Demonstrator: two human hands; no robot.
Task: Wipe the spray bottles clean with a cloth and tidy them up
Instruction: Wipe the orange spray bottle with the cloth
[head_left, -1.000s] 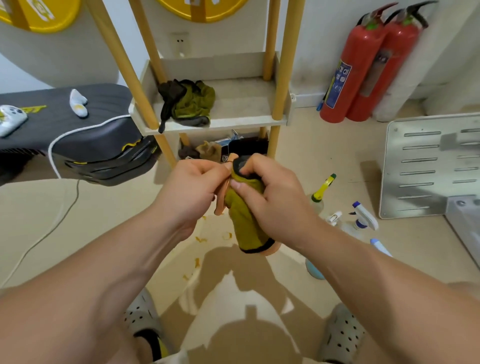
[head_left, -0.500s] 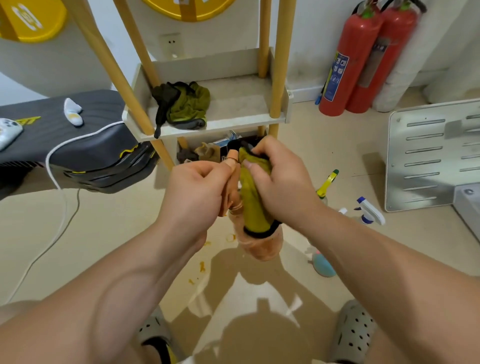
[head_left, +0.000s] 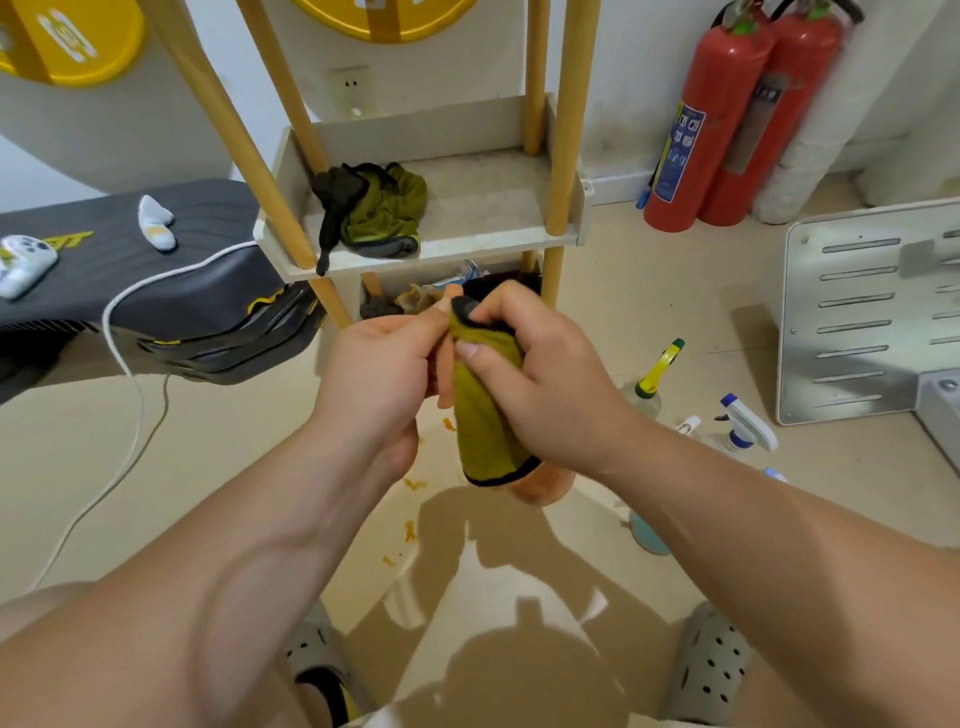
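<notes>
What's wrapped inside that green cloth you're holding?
An orange bottle: its base shows below the cloth, an orange part beside the left hand. Its middle is covered.

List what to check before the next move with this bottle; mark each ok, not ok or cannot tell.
1. Right hand's grip on the cloth wrapped round the orange bottle: ok, fingers curl round it.
2. Left hand holding the bottle's top: ok, pinched.
3. Bottle wiped clean: cannot tell, the cloth covers most of it.
4. Room on the shelf: ok, bare board beside the spare cloth.
5. Other bottles tidied: not ok, the yellow-nozzle bottle and the blue-and-white sprayer are on the floor.
</notes>
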